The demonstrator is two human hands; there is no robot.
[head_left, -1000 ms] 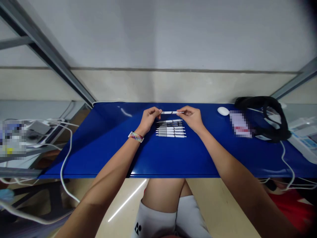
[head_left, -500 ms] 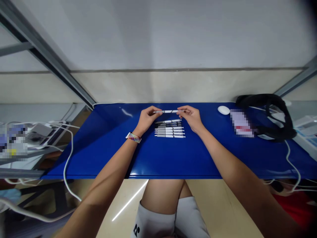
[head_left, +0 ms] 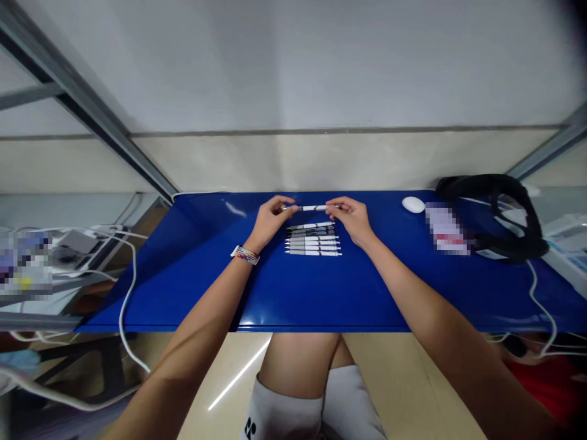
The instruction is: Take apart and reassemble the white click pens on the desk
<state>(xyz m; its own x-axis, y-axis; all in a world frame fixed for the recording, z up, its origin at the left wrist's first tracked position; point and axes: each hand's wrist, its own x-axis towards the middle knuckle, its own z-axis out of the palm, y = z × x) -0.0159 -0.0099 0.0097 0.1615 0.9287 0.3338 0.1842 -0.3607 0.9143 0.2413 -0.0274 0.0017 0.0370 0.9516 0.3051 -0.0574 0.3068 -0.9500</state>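
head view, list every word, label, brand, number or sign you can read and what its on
No words or numbers can be read.
Shorts: a black logo, no letters readable.
Held pen and row of pens: any print is too small.
Pale purple item: pixelated, unreadable.
White item at the right edge: too blurred.

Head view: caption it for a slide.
Left hand and right hand hold one pen behind a row of pens on a blue table.

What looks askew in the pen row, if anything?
The row's farthest pen slants slightly, its right end angled farther away, while the nearest pens lie roughly parallel. Nothing looks spilled.
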